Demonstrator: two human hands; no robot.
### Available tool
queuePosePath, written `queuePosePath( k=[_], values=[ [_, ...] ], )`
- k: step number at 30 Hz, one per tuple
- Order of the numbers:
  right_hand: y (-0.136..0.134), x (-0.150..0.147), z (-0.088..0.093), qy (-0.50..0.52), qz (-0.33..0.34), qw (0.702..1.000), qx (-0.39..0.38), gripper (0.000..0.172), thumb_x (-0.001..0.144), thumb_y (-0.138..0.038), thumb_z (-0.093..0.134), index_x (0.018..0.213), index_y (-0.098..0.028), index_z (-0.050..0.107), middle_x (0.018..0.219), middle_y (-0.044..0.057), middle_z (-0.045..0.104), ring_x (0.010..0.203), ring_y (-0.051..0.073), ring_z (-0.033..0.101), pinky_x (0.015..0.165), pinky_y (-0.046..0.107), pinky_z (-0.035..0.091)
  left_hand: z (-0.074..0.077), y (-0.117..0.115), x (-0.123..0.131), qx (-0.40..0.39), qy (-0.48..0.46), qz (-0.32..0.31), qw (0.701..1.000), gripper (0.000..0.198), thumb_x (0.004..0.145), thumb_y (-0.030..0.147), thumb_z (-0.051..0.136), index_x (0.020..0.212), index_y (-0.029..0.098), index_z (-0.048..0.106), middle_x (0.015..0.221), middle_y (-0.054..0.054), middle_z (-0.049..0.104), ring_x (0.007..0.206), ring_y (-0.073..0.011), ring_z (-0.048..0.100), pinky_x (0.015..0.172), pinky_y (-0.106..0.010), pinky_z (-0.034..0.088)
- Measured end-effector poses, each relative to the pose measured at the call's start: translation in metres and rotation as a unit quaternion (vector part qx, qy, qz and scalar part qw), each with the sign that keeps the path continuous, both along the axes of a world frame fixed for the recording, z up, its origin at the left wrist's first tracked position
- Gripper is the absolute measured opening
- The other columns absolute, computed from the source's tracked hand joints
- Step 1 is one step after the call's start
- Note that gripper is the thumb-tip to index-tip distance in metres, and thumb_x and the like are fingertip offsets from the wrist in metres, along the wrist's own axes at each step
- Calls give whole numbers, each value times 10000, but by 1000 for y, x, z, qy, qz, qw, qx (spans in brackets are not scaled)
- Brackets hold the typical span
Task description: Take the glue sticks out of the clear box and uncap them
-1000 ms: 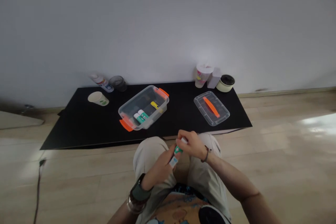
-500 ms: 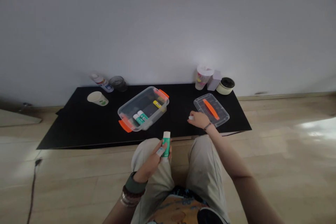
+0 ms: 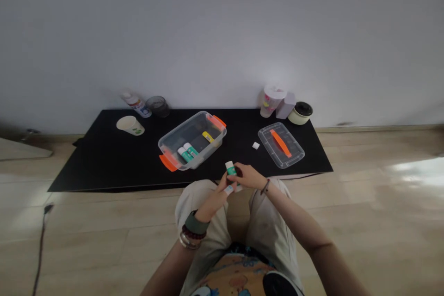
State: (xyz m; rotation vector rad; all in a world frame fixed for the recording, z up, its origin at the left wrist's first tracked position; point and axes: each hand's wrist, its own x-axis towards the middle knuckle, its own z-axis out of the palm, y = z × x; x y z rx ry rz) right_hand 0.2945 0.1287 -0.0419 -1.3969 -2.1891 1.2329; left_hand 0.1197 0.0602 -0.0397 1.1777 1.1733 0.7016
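The person sits on the pale wood-plank floor, knees up in beige trousers, with both hands together just over the knees. Between them is a small cylindrical glue stick (image 3: pixel 230 169), a smooth plastic tube with a green label and a white top end that tilts up and away from the body. The left hand (image 3: pixel 219 193) pinches the lower end with fingertips and thumb. The right hand (image 3: pixel 248 176) curls round the tube from the right side, fingers closed on it. The stick is in the air, just short of the near edge of the matte black mat (image 3: pixel 114 162).

On the mat, a little way beyond the hands, lies a small white cap (image 3: pixel 255 145), by itself. To its left stands a clear plastic storage box (image 3: pixel 179 130), rectangular with rounded corners and orange latches. It holds two more green-and-white sticks (image 3: pixel 187 151) side by side and a yellow one (image 3: pixel 208 137). To the cap's right the box's flat clear lid (image 3: pixel 289 141) lies with its orange handle up. A paper cup (image 3: pixel 130 125) lies tipped on its side at the mat's far left.
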Motion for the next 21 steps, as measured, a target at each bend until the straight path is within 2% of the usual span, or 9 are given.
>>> queuePosePath(
  k=[3, 6, 9, 12, 15, 18, 20, 21],
  values=[
    [8, -1, -6, -33, -34, 999, 0, 315, 929, -434, 626, 1024, -134, 632, 862, 37, 690, 752, 135, 633, 651, 210, 402, 0, 0, -1, 39, 50, -35, 997, 552, 913, 419, 522, 1423, 213, 471, 1370, -140, 601, 1292, -234, 554, 1050, -410, 481],
    [30, 5, -12, -168, -129, 977, 33, 313, 956, -399, 601, 1102, -122, 601, 959, 101, 707, 864, 185, 674, 703, 236, 434, 6, 2, -17, 155, 149, 9, 977, 494, 930, 373, 501, 1391, 193, 514, 1426, -154, 554, 1333, -252, 519, 1091, -437, 445],
    [52, 8, -17, -311, -165, 934, 57, 328, 950, -383, 615, 1147, -124, 577, 1061, 158, 693, 962, 233, 681, 741, 267, 463, 16, 7, -44, 308, 255, 94, 912, 385, 951, 298, 476, 1304, 188, 581, 1404, -139, 556, 1343, -252, 491, 1161, -467, 361],
    [68, 6, -13, -358, -147, 918, 79, 310, 961, -362, 596, 1160, -126, 571, 1119, 173, 670, 1017, 247, 656, 767, 284, 486, 24, 13, -72, 388, 311, 152, 854, 340, 944, 254, 487, 1257, 188, 599, 1340, -135, 581, 1308, -261, 509, 1153, -474, 366],
    [83, -6, 11, -315, -167, 918, 176, 292, 1002, -349, 503, 1172, -126, 584, 1155, 191, 644, 1078, 272, 598, 849, 333, 483, 24, 16, -93, 397, 341, 191, 831, 331, 940, 269, 497, 1244, 186, 600, 1318, -142, 588, 1288, -281, 519, 1124, -491, 393],
    [99, -39, 47, -174, -169, 932, 271, 305, 1033, -317, 401, 1181, -143, 603, 1146, 165, 643, 1102, 264, 564, 945, 357, 443, 17, 19, -104, 394, 351, 201, 825, 332, 939, 274, 494, 1239, 183, 600, 1297, -143, 602, 1280, -289, 526, 1112, -502, 404],
    [110, -73, 67, -71, -109, 957, 257, 256, 1012, -274, 454, 1166, -150, 616, 1156, 138, 645, 1132, 254, 553, 981, 358, 427, 11, 21, -106, 392, 352, 196, 827, 333, 935, 262, 492, 1237, 176, 600, 1295, -146, 606, 1299, -293, 520, 1117, -505, 403],
    [115, -91, 74, -22, -82, 972, 220, 224, 991, -250, 505, 1146, -143, 625, 1155, 132, 647, 1134, 250, 556, 991, 365, 426, 8, 21, -105, 390, 353, 189, 829, 333, 931, 252, 491, 1235, 174, 602, 1299, -149, 605, 1318, -297, 508, 1123, -509, 397]
  ],
)
